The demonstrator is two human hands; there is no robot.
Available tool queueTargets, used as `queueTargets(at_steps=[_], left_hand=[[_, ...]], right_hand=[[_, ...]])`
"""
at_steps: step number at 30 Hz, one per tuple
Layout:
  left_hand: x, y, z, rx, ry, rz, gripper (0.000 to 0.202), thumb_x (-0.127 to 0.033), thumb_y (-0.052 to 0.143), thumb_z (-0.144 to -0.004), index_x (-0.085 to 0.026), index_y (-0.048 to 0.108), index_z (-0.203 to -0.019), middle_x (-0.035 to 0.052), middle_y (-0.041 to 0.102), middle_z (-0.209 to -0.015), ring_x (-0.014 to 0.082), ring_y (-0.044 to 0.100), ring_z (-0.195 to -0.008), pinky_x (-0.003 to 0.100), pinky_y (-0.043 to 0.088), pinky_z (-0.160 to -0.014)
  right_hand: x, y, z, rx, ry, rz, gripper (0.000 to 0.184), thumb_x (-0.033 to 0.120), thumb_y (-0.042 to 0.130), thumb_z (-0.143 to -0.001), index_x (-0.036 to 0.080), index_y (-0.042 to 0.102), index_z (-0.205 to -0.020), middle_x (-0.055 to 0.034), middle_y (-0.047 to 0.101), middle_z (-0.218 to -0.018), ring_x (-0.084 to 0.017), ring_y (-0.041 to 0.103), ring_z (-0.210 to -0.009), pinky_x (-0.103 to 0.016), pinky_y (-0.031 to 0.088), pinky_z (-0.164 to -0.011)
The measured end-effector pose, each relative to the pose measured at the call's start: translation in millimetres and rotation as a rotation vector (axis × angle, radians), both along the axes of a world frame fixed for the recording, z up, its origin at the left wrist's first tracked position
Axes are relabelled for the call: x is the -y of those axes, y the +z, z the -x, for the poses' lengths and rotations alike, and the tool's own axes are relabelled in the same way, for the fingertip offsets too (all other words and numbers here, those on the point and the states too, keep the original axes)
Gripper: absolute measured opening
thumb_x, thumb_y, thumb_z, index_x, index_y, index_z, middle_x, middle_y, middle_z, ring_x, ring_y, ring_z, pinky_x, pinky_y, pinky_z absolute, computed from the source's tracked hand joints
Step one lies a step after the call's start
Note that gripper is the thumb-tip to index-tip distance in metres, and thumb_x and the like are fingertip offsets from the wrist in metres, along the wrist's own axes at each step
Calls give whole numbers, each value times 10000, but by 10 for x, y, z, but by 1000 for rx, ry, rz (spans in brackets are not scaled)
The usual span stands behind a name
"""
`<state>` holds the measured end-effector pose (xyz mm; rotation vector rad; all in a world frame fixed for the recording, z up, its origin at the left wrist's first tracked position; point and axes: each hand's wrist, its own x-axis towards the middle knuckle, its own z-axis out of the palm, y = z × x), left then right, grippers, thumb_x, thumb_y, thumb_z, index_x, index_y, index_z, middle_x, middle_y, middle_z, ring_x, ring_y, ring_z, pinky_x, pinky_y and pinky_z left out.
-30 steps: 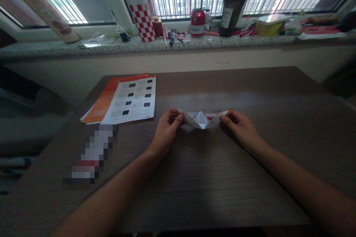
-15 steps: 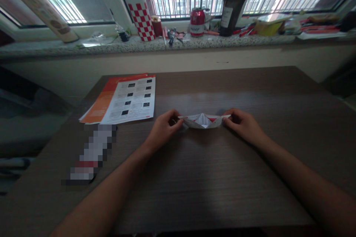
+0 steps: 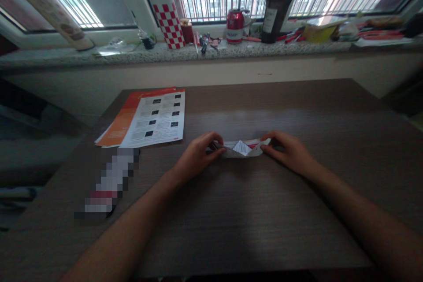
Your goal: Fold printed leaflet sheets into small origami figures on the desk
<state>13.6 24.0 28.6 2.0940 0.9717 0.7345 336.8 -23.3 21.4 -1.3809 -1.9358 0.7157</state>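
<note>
A folded paper boat (image 3: 243,148), white with some red inside and a pointed peak in its middle, is held just over the brown table (image 3: 244,216). My left hand (image 3: 202,151) pinches its left end between thumb and fingers. At the opposite end, the thumb and fingers of my right hand (image 3: 287,150) close on the paper's side. The fingertips cover parts of both ends.
Printed sheets (image 3: 155,121) with orange parts lie at the table's left. Nearer me is a blurred-out flat object (image 3: 110,183). Along the stone windowsill (image 3: 125,56) stand a checkered bottle (image 3: 168,24), a red can (image 3: 234,26), a dark cup (image 3: 276,15) and clutter.
Both hands have come slightly closer together and a little nearer to me. The boat's ends are drawn inward, and my fingers now reach further over its sides.
</note>
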Motion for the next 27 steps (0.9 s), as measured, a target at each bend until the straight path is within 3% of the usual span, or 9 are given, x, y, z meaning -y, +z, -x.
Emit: queueTargets(at_steps=[9, 18, 23, 27], left_hand=[[-38, -11, 10, 22, 94, 75, 129, -318, 717, -960, -219, 637, -978, 18, 719, -948, 188, 682, -893, 303, 523, -798], [-47, -8, 1, -77, 132, 60, 88, -311, 667, -984, -233, 635, -1011, 30, 729, -945, 202, 672, -842, 323, 497, -774], [-41, -95, -22, -163, 154, -6, 59, -263, 668, -973, -235, 633, -1011, 46, 727, -978, 243, 695, -921, 347, 510, -800], [-8, -129, -56, -283, 169, -182, 67, -220, 684, -968, -205, 654, -1026, 87, 682, -1086, 276, 656, -1019, 424, 526, -912]], right_hand=[[-13, -50, -23, -83, -82, 90, 299, 530, 709, -931, 238, 662, -974, -43, 699, -853, -215, 627, -730, -338, 489, -646], [-82, -122, -26, -101, -82, 106, 270, 487, 708, -931, 236, 614, -970, -46, 676, -903, -221, 616, -781, -341, 477, -655], [-57, -90, 53, -11, -59, 76, 229, 405, 658, -982, 244, 679, -1144, -42, 720, -936, -225, 658, -779, -360, 505, -695], [-45, -76, 108, 96, -30, -50, 166, 345, 639, -1013, 230, 711, -1109, -69, 732, -1015, -237, 681, -865, -382, 529, -784]])
